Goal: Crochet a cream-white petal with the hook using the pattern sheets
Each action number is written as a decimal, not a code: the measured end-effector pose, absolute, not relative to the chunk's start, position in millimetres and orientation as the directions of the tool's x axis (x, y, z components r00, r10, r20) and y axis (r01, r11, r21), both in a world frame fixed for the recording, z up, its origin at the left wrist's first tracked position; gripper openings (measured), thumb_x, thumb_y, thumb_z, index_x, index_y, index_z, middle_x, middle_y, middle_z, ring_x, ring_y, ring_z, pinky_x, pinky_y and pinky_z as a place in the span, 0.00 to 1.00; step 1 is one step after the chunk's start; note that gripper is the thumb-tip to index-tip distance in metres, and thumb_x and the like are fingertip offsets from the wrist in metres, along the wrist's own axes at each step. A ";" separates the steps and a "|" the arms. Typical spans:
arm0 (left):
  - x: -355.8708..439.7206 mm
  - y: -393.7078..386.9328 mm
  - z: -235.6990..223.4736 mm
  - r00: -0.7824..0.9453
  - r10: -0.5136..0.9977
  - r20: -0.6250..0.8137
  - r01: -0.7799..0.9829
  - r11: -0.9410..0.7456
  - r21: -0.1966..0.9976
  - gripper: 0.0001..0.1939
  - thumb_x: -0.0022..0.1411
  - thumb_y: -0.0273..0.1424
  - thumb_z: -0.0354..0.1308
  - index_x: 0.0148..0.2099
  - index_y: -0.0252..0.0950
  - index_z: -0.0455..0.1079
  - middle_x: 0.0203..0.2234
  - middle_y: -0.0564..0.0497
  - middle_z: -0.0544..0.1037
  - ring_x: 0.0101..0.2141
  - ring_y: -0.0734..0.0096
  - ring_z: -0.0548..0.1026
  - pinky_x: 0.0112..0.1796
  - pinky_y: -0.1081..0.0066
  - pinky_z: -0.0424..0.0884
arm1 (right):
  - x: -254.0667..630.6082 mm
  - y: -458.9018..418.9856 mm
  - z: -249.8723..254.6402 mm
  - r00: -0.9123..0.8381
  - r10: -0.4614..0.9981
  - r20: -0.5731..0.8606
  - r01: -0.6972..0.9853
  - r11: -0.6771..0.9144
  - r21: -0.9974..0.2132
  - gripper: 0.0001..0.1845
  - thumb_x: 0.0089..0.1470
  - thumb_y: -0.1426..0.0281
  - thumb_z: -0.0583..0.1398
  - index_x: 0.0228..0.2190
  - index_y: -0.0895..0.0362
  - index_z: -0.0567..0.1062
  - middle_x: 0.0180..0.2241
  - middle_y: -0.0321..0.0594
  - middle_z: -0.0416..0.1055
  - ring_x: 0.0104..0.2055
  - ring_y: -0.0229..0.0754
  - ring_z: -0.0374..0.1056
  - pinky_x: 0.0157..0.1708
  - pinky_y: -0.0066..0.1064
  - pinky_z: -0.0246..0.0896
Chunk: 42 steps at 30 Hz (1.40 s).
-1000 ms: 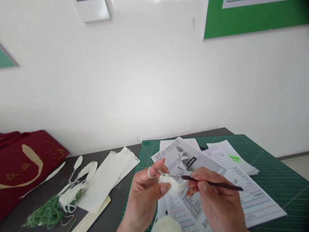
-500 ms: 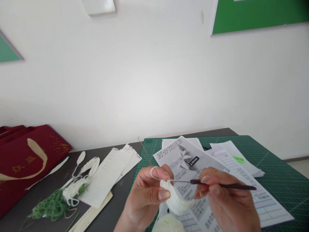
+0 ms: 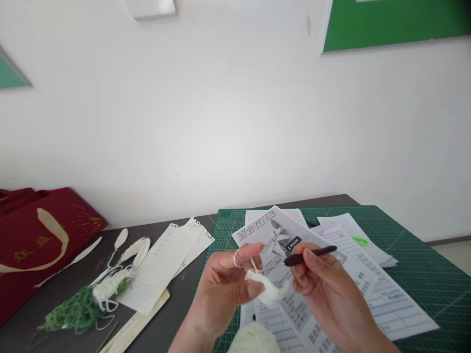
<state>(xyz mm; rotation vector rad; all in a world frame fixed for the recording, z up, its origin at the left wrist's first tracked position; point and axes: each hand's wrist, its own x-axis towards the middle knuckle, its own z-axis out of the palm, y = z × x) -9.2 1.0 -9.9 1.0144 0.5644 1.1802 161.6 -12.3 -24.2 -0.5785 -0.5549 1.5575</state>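
My left hand point(image 3: 230, 289) pinches a small curved piece of white crochet work point(image 3: 271, 291) between thumb and fingers. White yarn loops round its raised index finger and runs down to the work. In my right hand point(image 3: 326, 289) is a crochet hook point(image 3: 311, 256) with a dark handle, gripped like a pen. The hook's thin metal shaft points left and meets the top edge of the crochet piece; its tip is hard to make out among the yarn strands. Below my hands sits a ball of white yarn point(image 3: 253, 339), partly cut off by the frame's bottom edge.
Printed sheets point(image 3: 253, 233) lie on a green cutting mat point(image 3: 415, 264), with a bright green clip point(image 3: 359, 240) on paper. Leftward are notebook pages point(image 3: 158, 264), green yarn point(image 3: 71, 311), white crocheted pieces point(image 3: 120, 239) and a dark red bag point(image 3: 44, 245). A white wall point(image 3: 235, 122) stands behind.
The hook has swung from nearly level to slanting, its handle end now higher and further left. Strands now stretch upward between the left index finger and the work. The view shifted slightly.
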 end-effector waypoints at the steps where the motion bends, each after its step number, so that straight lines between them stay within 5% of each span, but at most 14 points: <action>1: -8.5 1.1 -11.5 0.278 0.945 0.172 -0.451 -0.030 0.892 0.18 0.45 0.26 0.70 0.41 0.46 0.80 0.26 0.52 0.73 0.30 0.71 0.68 0.32 0.70 0.63 | 159.4 -12.3 -24.8 -0.035 0.998 -0.051 -0.765 -0.059 -0.641 0.08 0.43 0.67 0.70 0.27 0.58 0.81 0.17 0.35 0.72 0.18 0.32 0.66 0.19 0.20 0.67; 5: -1.5 0.3 -17.3 0.173 0.947 0.272 -0.330 -0.205 0.921 0.20 0.51 0.26 0.67 0.46 0.50 0.78 0.30 0.53 0.76 0.34 0.69 0.70 0.38 0.69 0.65 | 151.8 -15.5 -29.6 0.094 0.996 0.006 -0.738 0.074 -0.671 0.09 0.43 0.67 0.71 0.29 0.56 0.81 0.21 0.36 0.75 0.23 0.34 0.68 0.22 0.22 0.69; 10: 9.0 -1.7 -22.6 0.040 0.948 0.315 -0.197 -0.302 0.933 0.21 0.53 0.26 0.66 0.48 0.51 0.76 0.32 0.53 0.78 0.39 0.66 0.71 0.49 0.63 0.62 | 144.6 -15.6 -35.4 0.107 0.994 -0.001 -0.703 0.075 -0.708 0.07 0.47 0.66 0.68 0.31 0.54 0.81 0.23 0.34 0.73 0.18 0.27 0.58 0.16 0.17 0.57; 15: 13.5 -2.4 -29.4 -0.043 0.952 0.305 -0.202 -0.307 0.930 0.11 0.51 0.29 0.67 0.39 0.46 0.81 0.39 0.50 0.81 0.42 0.61 0.72 0.51 0.61 0.61 | 140.7 -12.7 -35.3 0.178 0.980 0.089 -0.635 0.183 -0.750 0.06 0.46 0.66 0.69 0.31 0.52 0.81 0.36 0.36 0.74 0.20 0.27 0.61 0.15 0.17 0.57; 17: 13.4 -1.1 -31.7 0.017 0.961 0.278 -0.184 -0.270 0.945 0.08 0.51 0.30 0.67 0.36 0.45 0.81 0.37 0.49 0.81 0.42 0.60 0.72 0.50 0.60 0.61 | 140.7 -11.8 -36.5 0.140 0.983 0.116 -0.611 0.178 -0.772 0.05 0.48 0.67 0.68 0.31 0.52 0.81 0.33 0.37 0.76 0.19 0.29 0.64 0.13 0.18 0.58; 20: 11.0 1.8 -30.6 0.082 0.971 0.225 -0.212 -0.204 0.956 0.13 0.52 0.30 0.67 0.41 0.47 0.80 0.30 0.51 0.80 0.38 0.63 0.73 0.47 0.62 0.64 | 141.9 -9.2 -39.2 0.119 0.979 0.163 -0.576 0.202 -0.792 0.05 0.49 0.68 0.67 0.32 0.52 0.81 0.23 0.35 0.76 0.19 0.33 0.69 0.18 0.22 0.66; 23: 3.0 6.6 -22.9 0.195 0.971 0.137 -0.278 -0.079 0.957 0.15 0.50 0.31 0.68 0.42 0.47 0.80 0.30 0.51 0.79 0.33 0.68 0.71 0.39 0.67 0.66 | 145.0 -4.6 -39.9 0.151 0.961 0.233 -0.563 0.277 -0.778 0.05 0.46 0.69 0.69 0.30 0.52 0.81 0.27 0.34 0.78 0.20 0.32 0.71 0.21 0.22 0.69; 26: -11.9 15.0 -13.8 0.404 0.909 0.103 -0.297 0.024 0.955 0.13 0.47 0.32 0.70 0.39 0.44 0.81 0.32 0.49 0.77 0.33 0.68 0.70 0.34 0.70 0.66 | 149.1 0.7 -37.8 0.096 0.984 0.151 -0.577 0.178 -0.797 0.06 0.44 0.68 0.70 0.29 0.53 0.82 0.22 0.33 0.77 0.18 0.31 0.70 0.21 0.20 0.69; 29: -28.8 24.1 -9.6 0.521 0.847 0.103 -0.238 0.028 0.971 0.16 0.48 0.39 0.68 0.39 0.39 0.81 0.23 0.47 0.73 0.33 0.63 0.68 0.28 0.70 0.65 | 153.3 4.0 -35.1 0.025 0.999 0.049 -0.579 0.054 -0.814 0.07 0.42 0.66 0.71 0.27 0.54 0.82 0.16 0.34 0.75 0.17 0.30 0.69 0.20 0.18 0.67; 34: -51.2 35.1 -11.9 0.449 0.893 -0.025 -0.029 0.043 0.999 0.11 0.52 0.40 0.65 0.30 0.38 0.80 0.15 0.57 0.64 0.14 0.80 0.56 0.16 0.74 0.52 | 160.6 4.4 -32.3 0.008 0.999 0.047 -0.554 0.044 -0.831 0.08 0.42 0.66 0.71 0.27 0.55 0.82 0.17 0.35 0.77 0.16 0.31 0.70 0.19 0.18 0.67; 38: -57.2 43.3 -13.8 0.409 0.909 -0.076 0.131 0.024 0.991 0.12 0.52 0.34 0.66 0.22 0.32 0.75 0.13 0.56 0.64 0.16 0.79 0.55 0.18 0.73 0.45 | 165.9 4.3 -30.5 -0.021 0.997 0.077 -0.513 0.055 -0.857 0.08 0.43 0.67 0.71 0.28 0.56 0.82 0.19 0.36 0.77 0.17 0.32 0.71 0.20 0.19 0.67; 42: -56.4 45.1 -16.3 0.406 0.912 -0.057 0.134 0.003 0.991 0.24 0.52 0.39 0.65 0.12 0.34 0.62 0.12 0.58 0.56 0.18 0.79 0.50 0.21 0.71 0.43 | 170.7 5.5 -26.9 -0.013 0.996 0.088 -0.503 0.069 -0.861 0.07 0.43 0.67 0.71 0.27 0.56 0.82 0.23 0.37 0.79 0.17 0.31 0.70 0.19 0.19 0.67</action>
